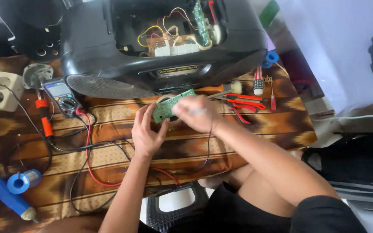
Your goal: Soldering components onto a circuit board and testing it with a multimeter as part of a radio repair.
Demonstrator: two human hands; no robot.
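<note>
The left hand (146,131) is gripping the small green rectangular circuit board (170,105); the right hand (196,113), just beside, is pinching a thin blurred tool (197,112).

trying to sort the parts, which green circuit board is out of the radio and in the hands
The green circuit board held by the left hand over the patterned cloth; the other board stands upright inside the open black radio among wires.

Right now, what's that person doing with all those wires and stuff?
A person holds a small green circuit board in the left hand, while the right hand works on it with a thin tool, too blurred to identify. Behind it sits an opened black stereo with wires showing. A multimeter lies on the left.
</note>
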